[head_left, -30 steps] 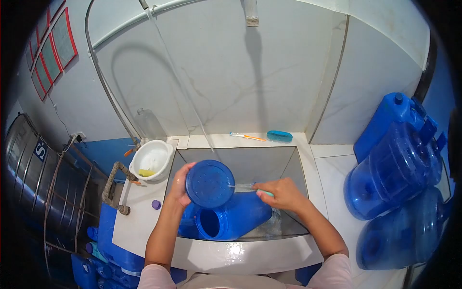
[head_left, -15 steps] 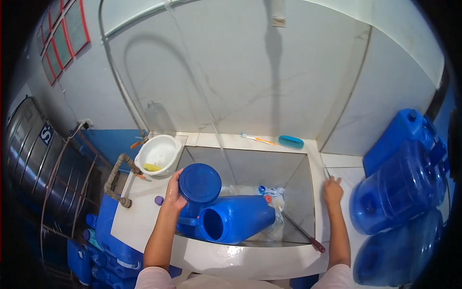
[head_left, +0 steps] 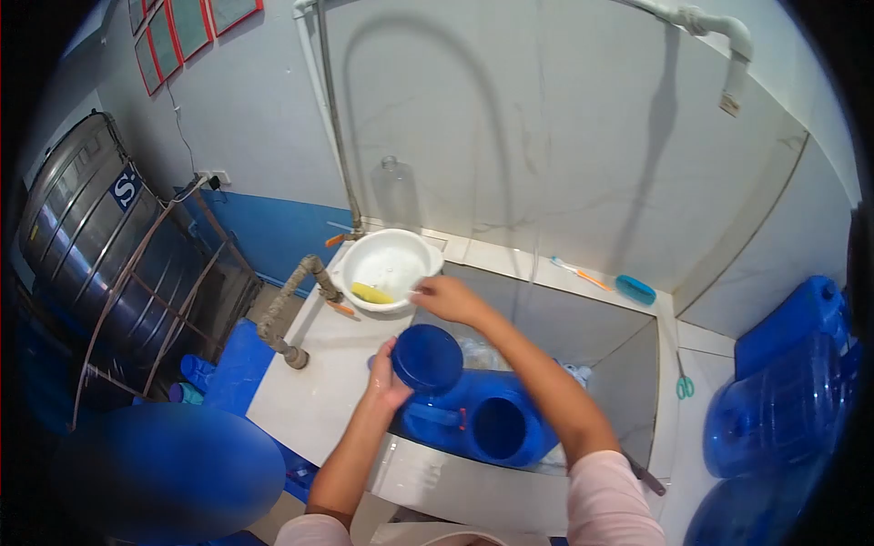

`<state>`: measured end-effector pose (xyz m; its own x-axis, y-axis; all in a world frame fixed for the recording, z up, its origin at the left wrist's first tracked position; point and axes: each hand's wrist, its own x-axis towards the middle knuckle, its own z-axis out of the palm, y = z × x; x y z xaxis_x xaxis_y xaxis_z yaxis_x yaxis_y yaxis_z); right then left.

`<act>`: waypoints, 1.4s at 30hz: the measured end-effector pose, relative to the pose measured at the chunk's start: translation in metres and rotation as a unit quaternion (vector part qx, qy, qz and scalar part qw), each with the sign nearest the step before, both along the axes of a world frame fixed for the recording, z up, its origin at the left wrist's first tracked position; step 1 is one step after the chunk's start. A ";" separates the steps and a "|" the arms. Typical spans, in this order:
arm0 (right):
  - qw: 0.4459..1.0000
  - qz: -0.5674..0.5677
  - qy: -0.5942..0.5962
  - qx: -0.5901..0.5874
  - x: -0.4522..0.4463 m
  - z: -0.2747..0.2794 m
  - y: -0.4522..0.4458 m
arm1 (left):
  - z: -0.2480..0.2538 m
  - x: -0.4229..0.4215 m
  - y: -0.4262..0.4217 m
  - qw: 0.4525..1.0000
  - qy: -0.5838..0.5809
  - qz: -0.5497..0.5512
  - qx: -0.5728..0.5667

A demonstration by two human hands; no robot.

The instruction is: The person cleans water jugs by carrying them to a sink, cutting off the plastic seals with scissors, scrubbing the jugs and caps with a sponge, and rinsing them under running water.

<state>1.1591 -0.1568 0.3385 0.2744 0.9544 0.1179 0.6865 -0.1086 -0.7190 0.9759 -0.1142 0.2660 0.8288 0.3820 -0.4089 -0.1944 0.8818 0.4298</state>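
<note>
**Right hand (head_left: 442, 298) nearer, left hand (head_left: 391, 386) full**

My right is hovering by the basin (head_left: 428, 259)'s rim, fingers half-curled, hold unclear; my left is gripping the lid (head_left: 428, 358), part-closed. Inside the basin, the sponge (head_left: 371, 293) is lying lengthwise roughly toward my right.

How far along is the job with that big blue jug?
The blue jug already looks uncapped: its mouth is open. In hand: the left hand holds a blue lid; the right hand is by the white basin and yellow sponge. Probably left: some scrubbing, then lidding.
</note>
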 end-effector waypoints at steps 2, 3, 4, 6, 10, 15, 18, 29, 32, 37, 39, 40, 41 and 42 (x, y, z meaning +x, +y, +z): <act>0.999 -0.043 0.000 0.001 -0.030 -0.022 0.081 | 0.007 -0.010 -0.002 0.999 0.031 -0.026 -0.034; 0.999 -0.045 0.000 0.005 -0.040 -0.044 0.114 | 0.006 -0.013 -0.003 0.999 0.031 -0.027 -0.030; 0.994 -0.075 -0.029 -0.071 -0.049 -0.071 0.143 | 0.005 -0.016 -0.003 0.998 0.055 -0.030 -0.028; 0.981 -0.108 -0.062 -0.146 -0.045 -0.091 0.179 | 0.004 -0.022 0.003 0.996 0.075 -0.035 -0.024; 0.952 -0.038 0.271 -0.137 -0.042 -0.037 0.149 | -0.005 -0.028 0.020 0.996 -0.004 -0.085 -0.023; 0.983 -0.159 -0.087 0.027 -0.060 -0.046 0.019 | 0.011 -0.011 0.037 0.994 -0.082 -0.061 -0.041; 0.957 -0.204 -0.194 0.072 -0.118 -0.035 -0.029 | -0.005 0.019 0.024 0.994 -0.053 -0.096 -0.016; 0.929 -0.274 -0.197 0.153 -0.100 -0.034 -0.067 | 0.011 0.048 -0.026 0.992 -0.019 -0.125 0.022; 0.917 -0.366 -0.152 0.041 -0.051 -0.019 -0.068 | 0.038 0.039 -0.037 0.990 -0.080 -0.112 0.001; 0.895 -0.393 -0.189 0.092 -0.112 -0.048 -0.084 | 0.040 0.045 -0.012 0.990 -0.103 -0.035 0.089; 0.896 -0.362 -0.201 0.164 -0.125 -0.021 -0.071 | 0.040 0.038 -0.021 0.994 -0.044 -0.064 0.081; 0.896 -0.360 -0.201 0.165 -0.118 -0.013 -0.066 | 0.052 0.029 -0.034 0.993 -0.058 -0.058 0.082; 0.892 -0.356 -0.226 0.162 -0.109 -0.004 -0.060 | 0.060 0.021 -0.043 0.993 -0.070 -0.054 0.083; 0.888 -0.351 -0.250 0.160 -0.101 0.003 -0.055 | 0.065 0.017 -0.045 0.993 -0.069 -0.053 0.085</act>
<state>1.0580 -0.2121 0.3414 0.6258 0.4640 0.6269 0.7721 -0.4823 -0.4138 0.9925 -0.1588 0.3306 0.9115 0.3438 -0.2256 -0.1719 0.8171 0.5503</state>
